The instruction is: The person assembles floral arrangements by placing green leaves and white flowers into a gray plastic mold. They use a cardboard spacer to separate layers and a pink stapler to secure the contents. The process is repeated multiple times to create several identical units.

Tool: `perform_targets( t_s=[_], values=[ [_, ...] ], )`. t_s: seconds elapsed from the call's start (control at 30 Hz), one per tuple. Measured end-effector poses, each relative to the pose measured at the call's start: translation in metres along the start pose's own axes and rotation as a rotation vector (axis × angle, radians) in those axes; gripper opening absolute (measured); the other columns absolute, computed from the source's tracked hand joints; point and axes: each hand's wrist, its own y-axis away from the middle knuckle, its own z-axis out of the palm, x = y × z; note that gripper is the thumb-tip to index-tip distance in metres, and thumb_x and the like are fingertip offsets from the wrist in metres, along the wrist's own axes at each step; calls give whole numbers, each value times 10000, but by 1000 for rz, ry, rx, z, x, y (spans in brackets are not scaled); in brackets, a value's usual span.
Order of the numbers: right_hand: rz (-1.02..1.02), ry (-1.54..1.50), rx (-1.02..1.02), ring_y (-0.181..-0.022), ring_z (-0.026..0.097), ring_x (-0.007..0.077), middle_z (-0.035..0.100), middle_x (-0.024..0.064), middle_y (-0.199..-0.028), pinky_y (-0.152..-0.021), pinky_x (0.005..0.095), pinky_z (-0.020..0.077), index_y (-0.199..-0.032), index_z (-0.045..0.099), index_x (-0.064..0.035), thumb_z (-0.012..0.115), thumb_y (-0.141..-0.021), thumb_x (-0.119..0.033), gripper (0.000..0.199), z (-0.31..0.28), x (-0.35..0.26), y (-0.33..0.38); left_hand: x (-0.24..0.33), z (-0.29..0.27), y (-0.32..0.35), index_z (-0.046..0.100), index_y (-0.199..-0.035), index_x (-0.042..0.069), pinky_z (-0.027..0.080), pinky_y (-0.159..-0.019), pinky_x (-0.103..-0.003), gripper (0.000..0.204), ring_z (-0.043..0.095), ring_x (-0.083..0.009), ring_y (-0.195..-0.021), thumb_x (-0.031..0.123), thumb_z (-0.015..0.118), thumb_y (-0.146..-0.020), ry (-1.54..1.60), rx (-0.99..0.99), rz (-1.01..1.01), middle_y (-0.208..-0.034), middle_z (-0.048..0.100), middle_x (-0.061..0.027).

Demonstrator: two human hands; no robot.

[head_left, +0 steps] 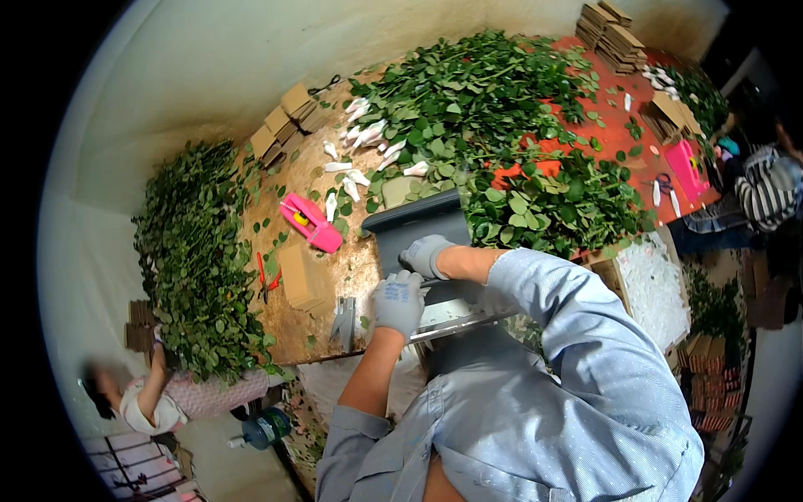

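Both my hands wear pale grey gloves and work close together over a dark grey sheet (418, 226) with a thick rolled far edge. My left hand (398, 303) has curled fingers at the sheet's left side, near a shiny metal edge (456, 322). Just beyond it, my right hand (426, 254) is bent down onto the sheet with its fingers folded under. What either hand grips is hidden beneath the gloves. Left of the sheet lie a pink tape dispenser (311, 223), a stack of cardboard pieces (303, 280) and a grey metal tool (343, 323).
Leafy green stems are heaped at the back (485, 92), right (560, 205) and left (192, 259). Small white-and-pink wrapped bundles (368, 134) lie beyond the dispenser. Red-handled pruners (268, 280) rest near the table's left. A white-filled bin (652, 280) stands right. Other people work at left (150, 393) and right (765, 188).
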Motion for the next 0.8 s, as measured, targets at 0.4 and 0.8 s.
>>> perform_targets(
  t_s=[0.4,0.8],
  values=[
    [-9,3,84,-1060,683,347,718,149,-1115,-879,466,541,-1131,705,-131,638,-896,-286,290,10,10,-1,0,-109,-9,691,-1141,39,488,-964,-405,391,645,-316,-1072,231,750,-806,574,-170,41,-1132,683,-170],
    [15,-10,9,-1104,658,363,718,117,-1143,-922,477,518,-1169,716,-180,741,-828,-453,438,11,6,-14,-98,-218,37,679,-1107,7,501,-935,-405,242,633,-245,-1002,109,638,-891,594,982,-47,-1045,677,-114]
  ],
)
